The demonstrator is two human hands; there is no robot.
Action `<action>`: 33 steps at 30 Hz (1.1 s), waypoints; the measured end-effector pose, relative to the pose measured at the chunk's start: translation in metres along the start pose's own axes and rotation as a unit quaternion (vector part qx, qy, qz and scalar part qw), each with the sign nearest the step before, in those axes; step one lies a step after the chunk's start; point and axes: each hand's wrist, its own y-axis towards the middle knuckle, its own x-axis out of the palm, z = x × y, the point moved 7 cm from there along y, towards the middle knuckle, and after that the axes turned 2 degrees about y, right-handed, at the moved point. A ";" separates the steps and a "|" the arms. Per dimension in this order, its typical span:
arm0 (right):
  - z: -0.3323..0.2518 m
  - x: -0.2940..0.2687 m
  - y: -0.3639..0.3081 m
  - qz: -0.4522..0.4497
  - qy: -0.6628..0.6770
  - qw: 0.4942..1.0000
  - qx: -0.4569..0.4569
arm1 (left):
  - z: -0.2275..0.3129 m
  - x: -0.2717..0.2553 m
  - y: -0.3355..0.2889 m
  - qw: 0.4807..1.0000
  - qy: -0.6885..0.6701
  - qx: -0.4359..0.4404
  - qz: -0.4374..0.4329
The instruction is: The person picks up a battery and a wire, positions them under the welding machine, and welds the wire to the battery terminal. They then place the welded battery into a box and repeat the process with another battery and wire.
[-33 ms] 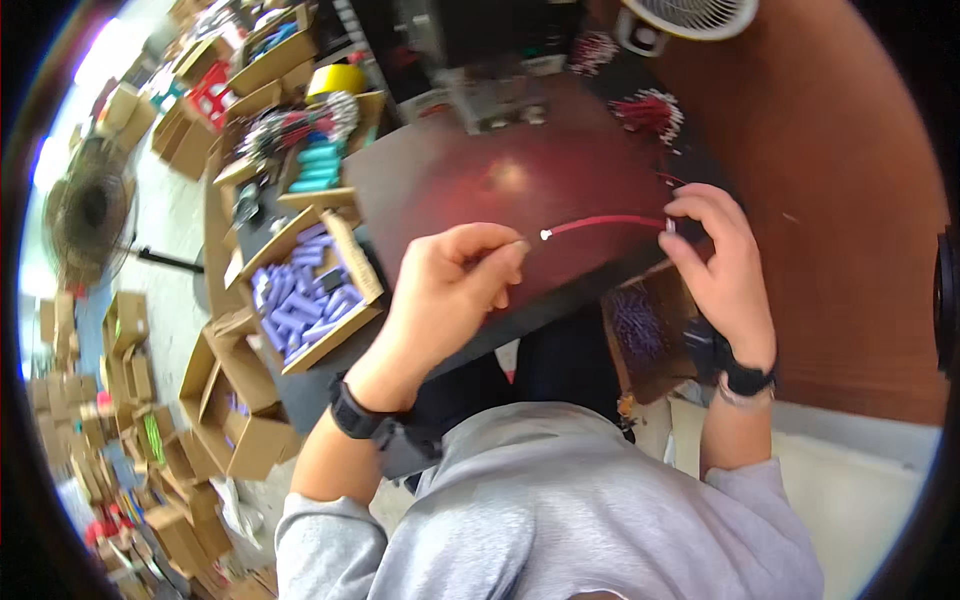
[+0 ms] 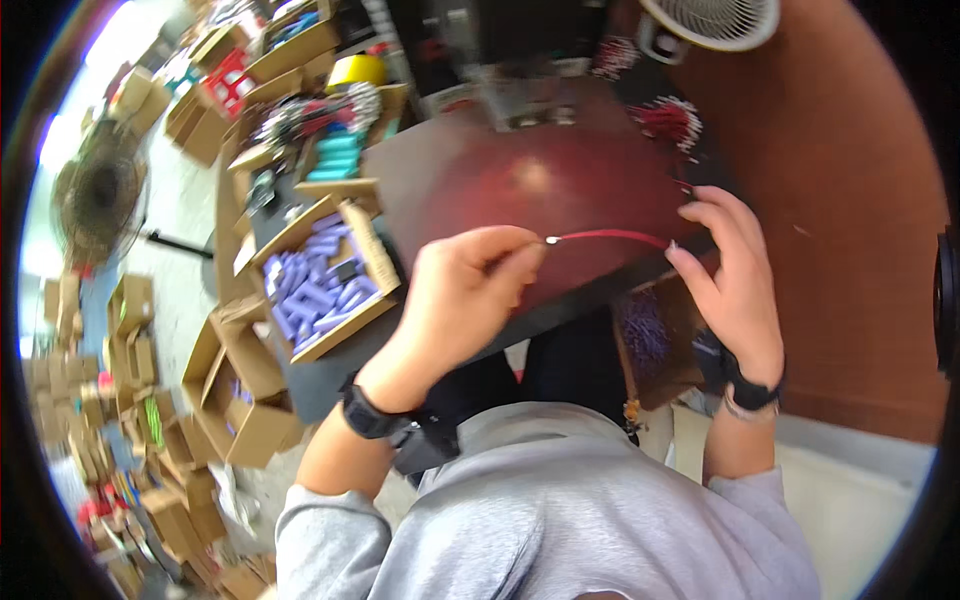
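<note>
A short red wire lead [image 2: 610, 234] with a small white connector [image 2: 552, 240] stretches between my two hands over the dark worktop. My left hand [image 2: 470, 285] is closed, its thumb and forefinger pinched at the connector end. The lead's pale far end meets the thumb tip of my right hand [image 2: 738, 280]. That hand's thumb and curved fingers stand apart, with the fingers a little beyond the wire. Under the lead, the worktop [image 2: 450, 190] shows a reddish sheen and a bright reflection.
Left of my left hand stands a carton of purple cylinders [image 2: 312, 290], with teal cylinders [image 2: 337, 155] behind it. A dark machine [image 2: 500, 60] stands at the back. Bundled red wires [image 2: 668, 125] and a white fan [image 2: 715, 20] are at the far right.
The view has shifted slightly. My left fingertips have moved right and now meet the white connector, where a small gap was before. My right thumb and forefinger have spread further apart.
</note>
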 end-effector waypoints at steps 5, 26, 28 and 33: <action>-0.070 0.053 -0.008 -0.144 0.352 0.925 -0.004 | 0.030 0.004 -0.028 0.958 0.166 0.232 0.024; -0.028 0.045 -0.002 -0.063 0.285 0.956 0.032 | -0.110 -0.171 0.012 0.684 0.729 -0.025 0.008; -0.019 0.043 -0.006 -0.061 0.282 0.957 0.031 | -0.113 -0.169 0.012 0.694 0.719 0.011 -0.013; -0.001 0.041 -0.017 -0.076 0.287 0.953 0.064 | -0.114 -0.168 0.008 0.734 0.673 0.090 -0.033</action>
